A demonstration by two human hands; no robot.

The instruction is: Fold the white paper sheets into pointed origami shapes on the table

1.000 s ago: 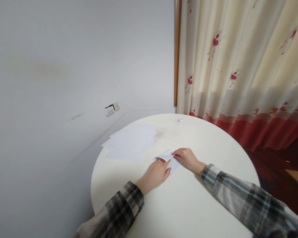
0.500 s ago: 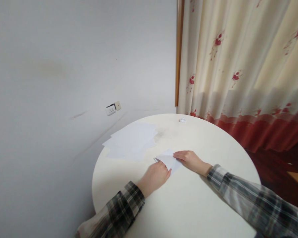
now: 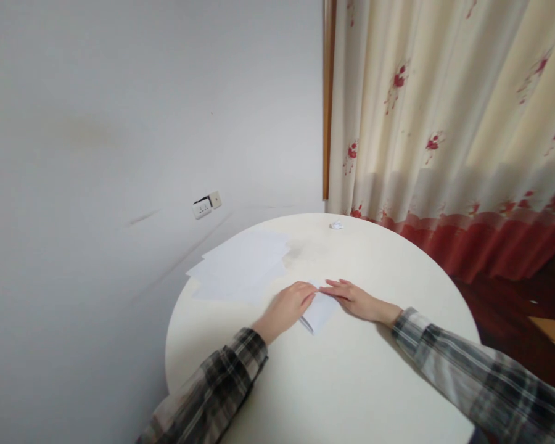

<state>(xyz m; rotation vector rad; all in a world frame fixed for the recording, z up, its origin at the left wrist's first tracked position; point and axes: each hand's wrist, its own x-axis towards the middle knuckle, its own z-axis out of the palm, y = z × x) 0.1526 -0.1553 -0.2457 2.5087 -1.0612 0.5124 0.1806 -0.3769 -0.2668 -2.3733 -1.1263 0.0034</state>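
Note:
A small piece of white paper, folded over itself, lies on the round white table. My left hand covers its left side, fingers and thumb closed on the upper left edge; part of the paper is hidden beneath. On the far right edge rests my right hand, its fingers stretched out and slightly apart, the fingertips touching the paper close to my left fingertips.
Loose white sheets overlap at the table's left side. A crumpled bit of paper sits near the far edge. Behind are a wall with a socket and a flowered curtain.
The raised flap of paper now lies folded down. My left hand has moved from under the flap up onto the paper's upper left edge; my right fingers have spread slightly.

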